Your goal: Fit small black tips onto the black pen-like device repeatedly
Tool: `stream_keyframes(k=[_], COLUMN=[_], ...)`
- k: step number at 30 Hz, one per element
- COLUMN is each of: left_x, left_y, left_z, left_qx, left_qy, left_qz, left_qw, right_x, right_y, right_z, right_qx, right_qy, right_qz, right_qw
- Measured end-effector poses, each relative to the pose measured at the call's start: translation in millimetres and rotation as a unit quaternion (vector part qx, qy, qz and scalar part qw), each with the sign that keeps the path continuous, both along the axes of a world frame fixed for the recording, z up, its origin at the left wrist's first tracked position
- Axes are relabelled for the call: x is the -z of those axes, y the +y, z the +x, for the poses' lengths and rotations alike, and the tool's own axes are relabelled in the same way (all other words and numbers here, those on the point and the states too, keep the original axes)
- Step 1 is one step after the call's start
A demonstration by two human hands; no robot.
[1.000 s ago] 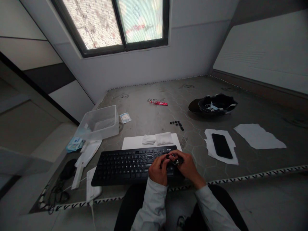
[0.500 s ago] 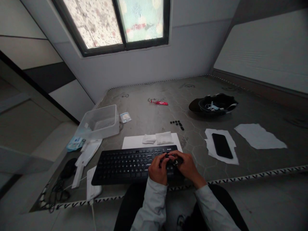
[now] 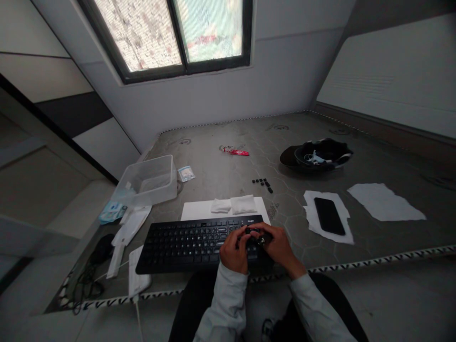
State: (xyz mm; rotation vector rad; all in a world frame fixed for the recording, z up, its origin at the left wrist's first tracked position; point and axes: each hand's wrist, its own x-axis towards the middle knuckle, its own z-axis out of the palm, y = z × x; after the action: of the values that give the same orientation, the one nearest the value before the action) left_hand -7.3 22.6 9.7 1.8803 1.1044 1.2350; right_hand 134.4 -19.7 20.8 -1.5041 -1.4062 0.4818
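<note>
A black keyboard (image 3: 185, 242) lies near the table's front edge, its right end partly covered by my hands. Above that end, my left hand (image 3: 233, 251) is closed, thumb and fingertips pinching a small black piece (image 3: 248, 230) that looks like a keycap. Fingers curled, my right hand (image 3: 278, 244) meets it from the other side and grips a small dark object with shiny metal parts (image 3: 261, 241); its kind is unclear. Several loose black keycaps (image 3: 262, 182) lie on the table beyond the keyboard.
Behind the keyboard, folded white cloths (image 3: 244, 204) rest on a white sheet (image 3: 194, 211). To the left are a clear plastic bin (image 3: 156, 194), a mouse (image 3: 102, 248) and a power strip (image 3: 138, 280). A phone (image 3: 329, 216) and a black cap (image 3: 315, 156) lie right; a red packet (image 3: 237, 152) lies farther back.
My fingers have shifted very slightly around the small things they hold. Keyboard, loose keycaps and the other objects stay where they were.
</note>
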Motion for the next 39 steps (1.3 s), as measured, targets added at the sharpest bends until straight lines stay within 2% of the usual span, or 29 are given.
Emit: stream_keyframes(k=[6, 17, 23, 27, 33, 39], left_x=[-0.8, -2.8, -6.3, -11.6, -12.7, -8.9], left_y=[-0.1, -1.0, -2.3, -3.6, -5.9, -6.9], left_z=[1.6, 2.1, 1.5, 0.7, 2.1, 2.6], left_qx=[0.003, 0.024, 0.030, 0.028, 0.079, 0.084], left_qy=[0.004, 0.037, 0.053, 0.083, 0.132, 0.140], left_qz=[0.007, 0.032, -0.011, -0.052, -0.025, -0.001], left_qw=[1.000, 0.999, 0.998, 0.995, 0.988, 0.987], right_x=[4.3, -0.8, -0.8, 0.6, 16.0, 40.8], right_y=[0.5, 0.9, 1.2, -0.6, 4.7, 32.0], right_z=[0.8, 2.4, 2.7, 9.0, 38.5, 69.2], right_qx=[0.012, 0.019, 0.036, 0.101, 0.302, 0.349], right_qy=[-0.010, 0.023, 0.021, 0.014, 0.016, -0.048], right_qz=[-0.009, -0.045, -0.058, -0.044, -0.050, -0.138], right_qw=[1.000, 0.999, 0.997, 0.994, 0.952, 0.926])
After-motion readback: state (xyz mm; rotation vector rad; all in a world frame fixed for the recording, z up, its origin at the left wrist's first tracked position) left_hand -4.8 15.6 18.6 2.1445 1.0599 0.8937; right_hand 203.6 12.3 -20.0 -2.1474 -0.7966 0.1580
